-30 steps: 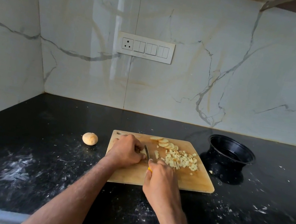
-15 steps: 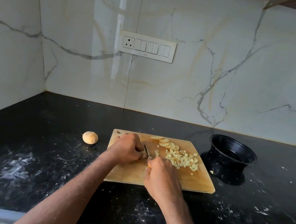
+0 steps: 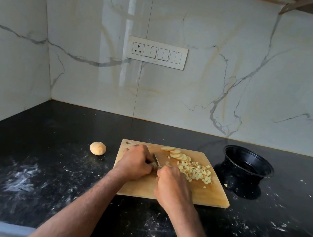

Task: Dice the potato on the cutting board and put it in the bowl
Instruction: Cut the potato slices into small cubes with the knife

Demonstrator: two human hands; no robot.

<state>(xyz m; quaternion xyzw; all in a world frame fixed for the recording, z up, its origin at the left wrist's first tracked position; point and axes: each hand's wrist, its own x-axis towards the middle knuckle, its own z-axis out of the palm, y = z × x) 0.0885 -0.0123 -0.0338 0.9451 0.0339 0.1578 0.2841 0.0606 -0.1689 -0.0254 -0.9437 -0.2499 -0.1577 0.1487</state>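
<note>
A wooden cutting board [image 3: 209, 196] lies on the black counter. On it sit a pile of diced potato [image 3: 196, 171] and a row of potato slices [image 3: 176, 154] behind the pile. My left hand [image 3: 134, 162] is curled over potato pieces at the board's left, mostly hiding them. My right hand [image 3: 173, 188] grips a knife [image 3: 156, 160], whose blade points away from me right beside my left fingers. A black bowl [image 3: 246, 165] stands to the right of the board and looks empty.
A potato end piece [image 3: 97, 148] lies on the counter left of the board. One stray potato bit [image 3: 225, 185] sits by the bowl's base. White specks dust the black counter [image 3: 39, 181]. Marble walls close the back and left, with a switch panel [image 3: 157, 53].
Both hands have stayed at the board's left part, the knife blade shifting slightly between chops. The diced pile, slices and bowl have not moved.
</note>
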